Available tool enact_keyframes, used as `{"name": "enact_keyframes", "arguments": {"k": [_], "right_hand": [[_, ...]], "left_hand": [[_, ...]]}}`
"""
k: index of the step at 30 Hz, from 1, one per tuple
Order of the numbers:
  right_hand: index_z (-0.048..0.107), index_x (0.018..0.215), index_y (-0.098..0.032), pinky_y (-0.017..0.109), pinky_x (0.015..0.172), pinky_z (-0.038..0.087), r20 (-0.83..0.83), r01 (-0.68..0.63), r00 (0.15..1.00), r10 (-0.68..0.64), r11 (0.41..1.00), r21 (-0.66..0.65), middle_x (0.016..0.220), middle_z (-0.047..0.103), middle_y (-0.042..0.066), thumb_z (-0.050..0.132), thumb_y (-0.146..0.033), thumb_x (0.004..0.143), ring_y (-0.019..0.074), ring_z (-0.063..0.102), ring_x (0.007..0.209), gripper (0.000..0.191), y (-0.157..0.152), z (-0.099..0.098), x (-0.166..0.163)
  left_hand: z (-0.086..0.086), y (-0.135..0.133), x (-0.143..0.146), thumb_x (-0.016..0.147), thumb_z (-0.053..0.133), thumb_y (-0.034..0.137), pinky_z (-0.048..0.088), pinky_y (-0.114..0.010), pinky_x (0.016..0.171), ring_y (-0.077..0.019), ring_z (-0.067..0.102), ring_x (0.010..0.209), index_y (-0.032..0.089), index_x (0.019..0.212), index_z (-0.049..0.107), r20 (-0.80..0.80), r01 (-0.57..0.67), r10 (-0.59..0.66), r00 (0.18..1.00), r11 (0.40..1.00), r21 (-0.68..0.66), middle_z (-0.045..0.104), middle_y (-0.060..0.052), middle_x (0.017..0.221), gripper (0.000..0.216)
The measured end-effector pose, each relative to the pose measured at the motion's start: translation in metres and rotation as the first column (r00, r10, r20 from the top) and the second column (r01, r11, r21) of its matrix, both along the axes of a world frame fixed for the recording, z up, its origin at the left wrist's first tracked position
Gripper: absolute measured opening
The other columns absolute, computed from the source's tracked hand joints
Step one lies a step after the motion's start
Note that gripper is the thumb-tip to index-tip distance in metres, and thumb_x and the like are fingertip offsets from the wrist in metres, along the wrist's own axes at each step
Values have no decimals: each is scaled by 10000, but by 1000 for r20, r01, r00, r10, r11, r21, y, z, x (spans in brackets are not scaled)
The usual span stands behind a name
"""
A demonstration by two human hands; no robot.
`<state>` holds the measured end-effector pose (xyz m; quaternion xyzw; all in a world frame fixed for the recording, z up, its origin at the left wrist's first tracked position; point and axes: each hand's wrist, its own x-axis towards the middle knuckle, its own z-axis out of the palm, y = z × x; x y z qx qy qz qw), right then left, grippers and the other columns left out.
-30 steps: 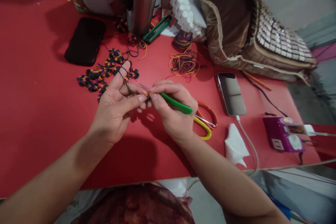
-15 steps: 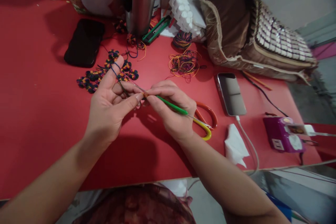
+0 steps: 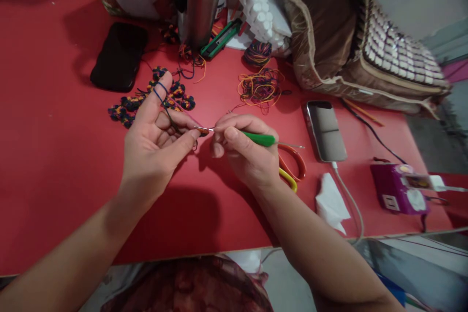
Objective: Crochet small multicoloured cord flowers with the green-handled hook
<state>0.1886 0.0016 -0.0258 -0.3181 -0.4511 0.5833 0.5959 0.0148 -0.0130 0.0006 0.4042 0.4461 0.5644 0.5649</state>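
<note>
My left hand [image 3: 155,139] is raised over the red table [image 3: 54,156], forefinger up with dark blue yarn looped round it, thumb and other fingers pinching a small crocheted piece. My right hand [image 3: 246,153] is closed on a green-handled crochet hook [image 3: 258,138], its metal tip pointing left at the pinched piece. Several small multicoloured crocheted pieces [image 3: 153,100] lie just beyond my left hand. A tangle of coloured yarn [image 3: 260,87] lies further back.
A black phone [image 3: 119,56] lies at the back left and a second phone [image 3: 325,130] with a cable on the right. Scissors [image 3: 292,168] with orange and yellow handles sit under my right hand. A brown bag [image 3: 351,44], metal flask [image 3: 199,0], crumpled tissue [image 3: 329,202] and purple device [image 3: 397,189] surround.
My right hand drew the hook back to the right and levelled it, so its metal tip now shows between the hands. My left forefinger stays raised with yarn on it.
</note>
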Motion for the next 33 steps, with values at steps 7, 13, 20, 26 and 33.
{"name": "enact_keyframes", "arguments": {"k": [7,13,20,26,33], "right_hand": [[906,938,-247,265,542,593,51,6,999,-9,998,59,751,807,-3,949,-340,939,122,691,544,103,-3,-3,6],[912,974,-264,292,573,609,119,49,991,-61,994,96,762,799,1,924,-361,962,136,678,566,99,-5,-9,9],[915,1005,-267,300,619,595,180,71,978,-107,978,195,787,821,2,888,-281,999,142,700,613,31,-6,-8,9],[895,953,-210,313,723,627,282,84,941,-187,936,341,757,824,3,882,-203,998,129,725,624,48,-4,5,6],[853,958,-215,337,800,661,405,106,834,-374,830,548,838,847,29,837,-157,1007,179,803,801,78,-9,6,2]], "left_hand": [[3,-2,0,905,937,179,667,-365,728,-182,689,725,372,1545,709,-52,-57,58,997,998,36,758,37,877,707],[8,-3,1,881,949,167,678,-341,716,-179,696,735,360,1551,720,-78,-78,84,993,995,67,758,35,874,734],[2,-2,2,913,921,168,687,-316,731,-183,717,794,368,1559,724,-172,-82,112,979,981,174,753,28,866,704],[-15,0,0,947,881,174,713,-340,824,-180,745,795,351,1519,740,-295,-104,247,923,899,426,771,25,904,615],[-24,1,-1,993,793,151,667,-373,796,-196,720,776,328,1493,750,-434,-29,325,840,826,563,809,5,948,532]]}}
